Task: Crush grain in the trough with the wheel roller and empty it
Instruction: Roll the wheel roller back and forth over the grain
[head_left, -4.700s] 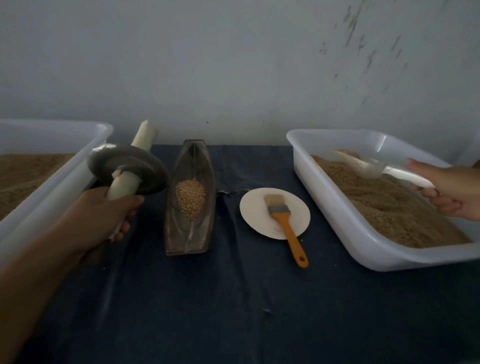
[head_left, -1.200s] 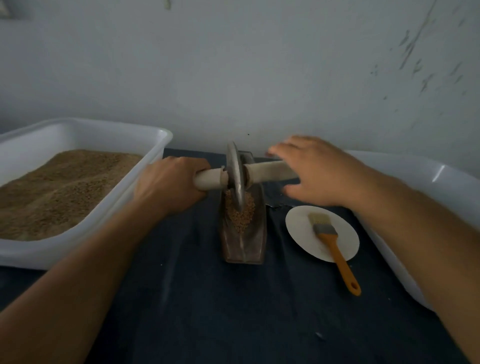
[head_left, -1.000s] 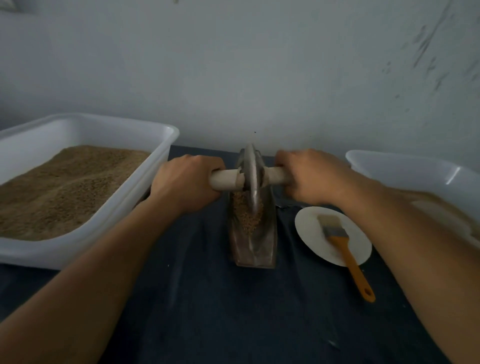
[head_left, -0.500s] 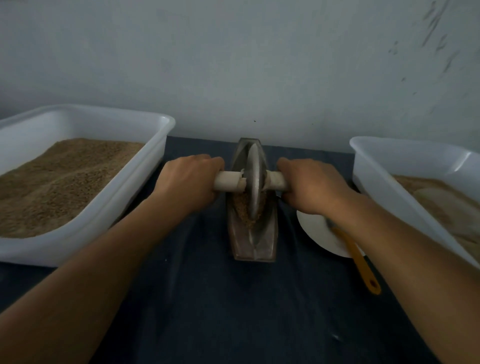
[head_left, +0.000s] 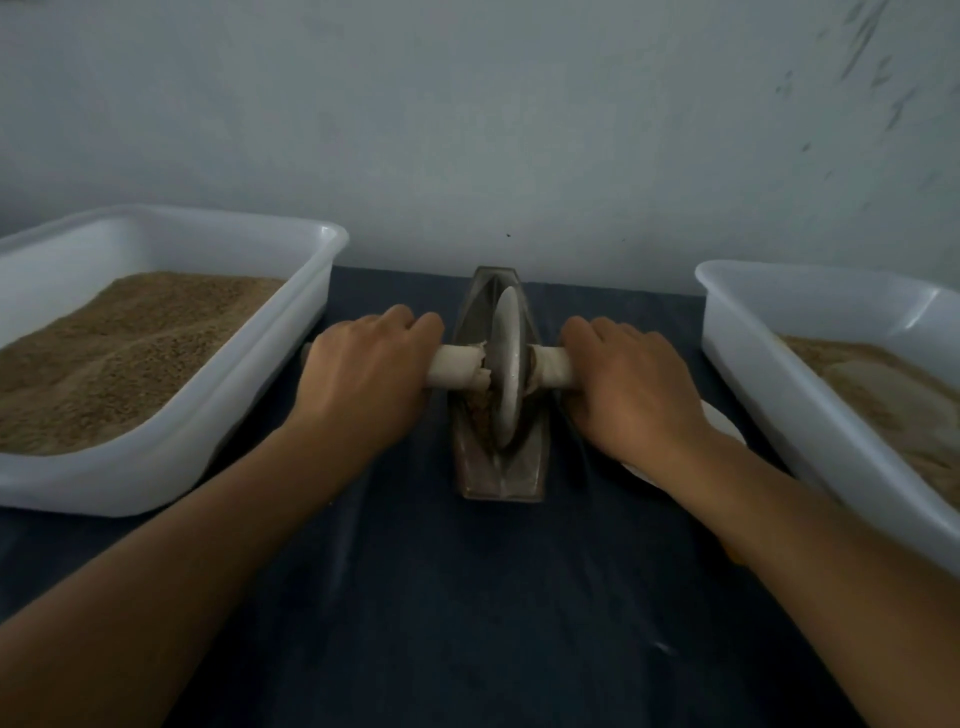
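A dark boat-shaped trough (head_left: 501, 480) lies lengthwise on the dark cloth in the middle. The grey metal wheel roller (head_left: 506, 366) stands on edge inside it, over the grain (head_left: 480, 415), which is mostly hidden behind the disc. A pale axle handle runs through the wheel to both sides. My left hand (head_left: 363, 384) grips the left end of the handle and my right hand (head_left: 631, 387) grips the right end, knuckles up.
A white tub (head_left: 249, 379) with brown grain stands at the left, and a second white tub (head_left: 779, 384) with grain at the right. A white plate (head_left: 719, 421) peeks out under my right wrist. A pale wall rises just behind the table.
My right hand came onto the handle's right end and closed on it. The wheel, held by both hands, has rolled toward me along the trough. The brush is now hidden under my right forearm.
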